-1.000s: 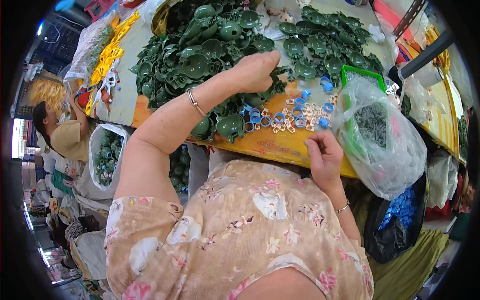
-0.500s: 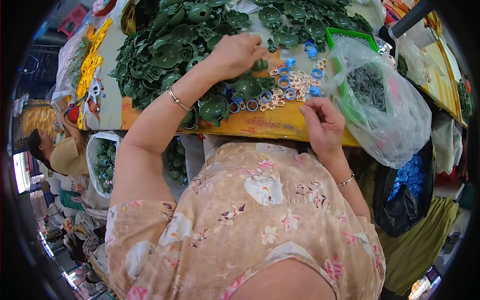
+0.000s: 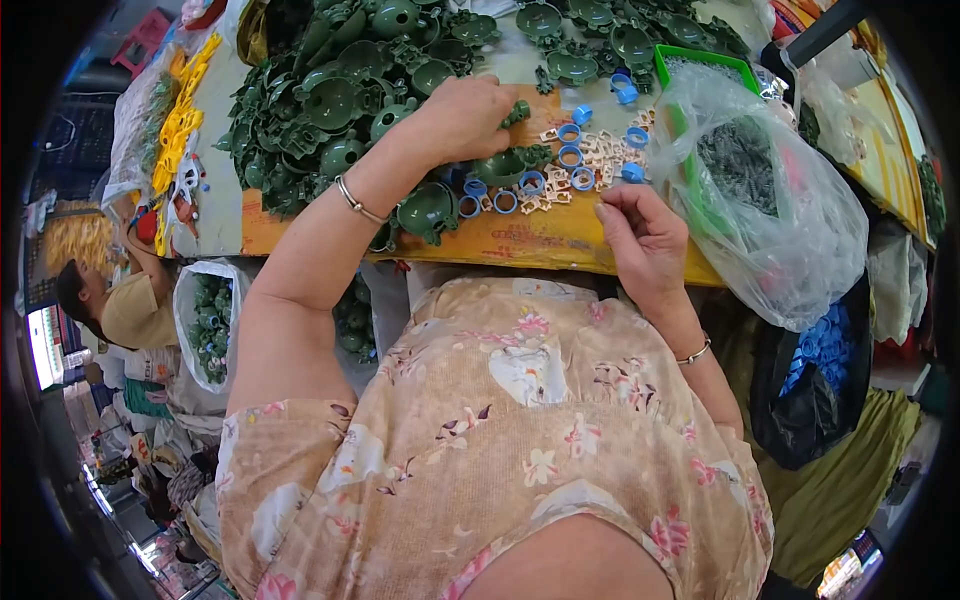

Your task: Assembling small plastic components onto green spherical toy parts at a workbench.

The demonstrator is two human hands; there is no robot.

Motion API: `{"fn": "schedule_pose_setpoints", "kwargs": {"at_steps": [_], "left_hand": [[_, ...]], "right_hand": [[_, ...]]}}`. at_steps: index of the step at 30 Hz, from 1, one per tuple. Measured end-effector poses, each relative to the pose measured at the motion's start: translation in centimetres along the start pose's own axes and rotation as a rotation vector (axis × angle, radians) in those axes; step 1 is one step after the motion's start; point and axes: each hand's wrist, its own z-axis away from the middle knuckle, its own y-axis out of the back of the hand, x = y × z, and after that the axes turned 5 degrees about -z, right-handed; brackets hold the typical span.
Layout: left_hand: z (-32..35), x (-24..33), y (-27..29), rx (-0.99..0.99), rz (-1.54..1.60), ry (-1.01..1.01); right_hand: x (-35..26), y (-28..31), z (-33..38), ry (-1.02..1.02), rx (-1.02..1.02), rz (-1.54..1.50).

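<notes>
My left hand (image 3: 466, 118) reaches over the table with fingers curled, gripping a small dark green plastic part (image 3: 517, 113) that pokes out past its fingertips. Below that hand lie green bowl-shaped plastic pieces, one of them (image 3: 427, 210) near the table's front edge. My right hand (image 3: 648, 240) hovers at the front edge, thumb and fingers pinched together; whatever they hold is too small or hidden to make out. Between the hands are several blue plastic rings (image 3: 532, 182) and a scatter of small cream-coloured plastic clips (image 3: 600, 158).
A large heap of green plastic pieces (image 3: 335, 100) covers the left of the table, with more at the back. On the right, a green tray (image 3: 678, 110) of tiny dark pieces sits partly under a clear plastic bag (image 3: 800, 250). A black bag of blue parts (image 3: 825, 350) hangs below.
My left hand has drawn slightly nearer, and the small green part now shows beyond its fingertips. My right hand has barely shifted, its fingers still pinched.
</notes>
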Motion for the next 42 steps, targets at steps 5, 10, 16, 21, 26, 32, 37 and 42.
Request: {"fn": "schedule_pose_setpoints", "kwargs": {"at_steps": [5,10,16,21,26,32,37,42], "left_hand": [[0.1,-0.6,1.2,0.505,0.281,0.005],[2.9,5.3,3.6,0.093,1.829,0.236],[4.5,8.6,0.7,-0.007,2.126,0.299],[4.7,9.7,1.1,0.036,2.096,0.369],[4.5,10.0,0.8,0.021,2.029,0.362],[4.6,10.6,-0.3,0.165,1.767,0.272],[4.8,9.7,0.1,0.067,1.962,0.297],[4.5,9.3,-0.8,0.067,1.747,0.287]], "right_hand": [[-0.9,0.1,-0.2,0.061,0.017,-0.022],[-3.3,-0.4,-1.3,0.191,0.027,0.023],[-4.2,-1.0,-1.9,0.618,0.047,0.443],[-3.2,-0.9,-1.7,0.602,0.017,0.551],[-2.4,-1.0,-1.3,0.610,0.047,0.652],[-1.3,-1.6,-1.5,0.593,0.066,0.693],[-1.2,-1.7,-1.5,0.247,0.091,0.143],[-1.1,-1.4,-2.2,0.446,0.051,0.457]]}}
